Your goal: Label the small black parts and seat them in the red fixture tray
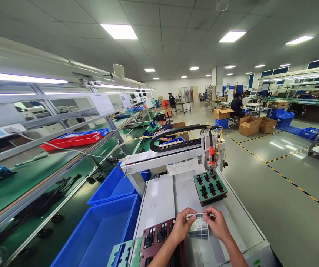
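Label sheet (199,229), looks like, hangs above the white machine bed (159,202), left hand (182,224) and right hand (217,223) pinching its upper edge. Uneven tugging could easily crease it; a sloppy pinch might drop it.

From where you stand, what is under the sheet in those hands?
The pale machine bed shows around the sheet. Whatever lies directly beneath is covered, with the left hand and right hand hiding more.

The gridded sheet (199,229) looks glossy, the nearest blue bin (103,230) smooth plastic, the machine bed (159,198) smooth metal.
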Tool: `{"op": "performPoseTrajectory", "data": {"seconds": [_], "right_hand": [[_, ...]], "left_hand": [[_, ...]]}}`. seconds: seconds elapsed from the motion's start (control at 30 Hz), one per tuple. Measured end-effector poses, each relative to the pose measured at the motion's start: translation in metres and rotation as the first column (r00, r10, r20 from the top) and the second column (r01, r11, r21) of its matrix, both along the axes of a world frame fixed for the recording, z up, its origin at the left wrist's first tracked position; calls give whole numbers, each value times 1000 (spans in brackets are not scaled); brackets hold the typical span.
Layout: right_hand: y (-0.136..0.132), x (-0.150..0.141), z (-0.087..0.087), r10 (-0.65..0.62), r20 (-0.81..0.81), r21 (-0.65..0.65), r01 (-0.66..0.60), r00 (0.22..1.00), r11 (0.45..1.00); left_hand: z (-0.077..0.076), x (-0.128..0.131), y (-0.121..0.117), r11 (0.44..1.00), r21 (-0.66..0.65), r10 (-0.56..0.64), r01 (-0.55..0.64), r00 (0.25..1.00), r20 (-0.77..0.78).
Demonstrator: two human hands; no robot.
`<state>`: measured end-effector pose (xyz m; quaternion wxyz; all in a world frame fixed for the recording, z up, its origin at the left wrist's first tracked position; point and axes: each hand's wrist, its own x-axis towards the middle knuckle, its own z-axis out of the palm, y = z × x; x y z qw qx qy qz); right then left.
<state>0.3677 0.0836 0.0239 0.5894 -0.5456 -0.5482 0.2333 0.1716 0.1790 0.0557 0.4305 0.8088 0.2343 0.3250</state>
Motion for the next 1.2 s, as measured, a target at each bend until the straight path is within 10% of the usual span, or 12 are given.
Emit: {"op": "performPoseTrajectory", "data": {"seconds": [0.33,0.5,0.73,1.2], "right_hand": [[-18,2,-3,-181,462,265,59,868,962],[-21,-9,-7,-286,307,379,159,908,912],[-16,-19,-2,-126,72,126,116,989,985],[-20,-21,-9,-314,357,496,107,880,862]], "left_hand": [[3,1,-10,990,2,140,-140,989,-43],[1,2,-13,986,28,166,-165,985,-38],[0,-4,-23,996,25,81,-82,995,64],[-16,2,-28,957,-35,291,-289,948,132]]}}
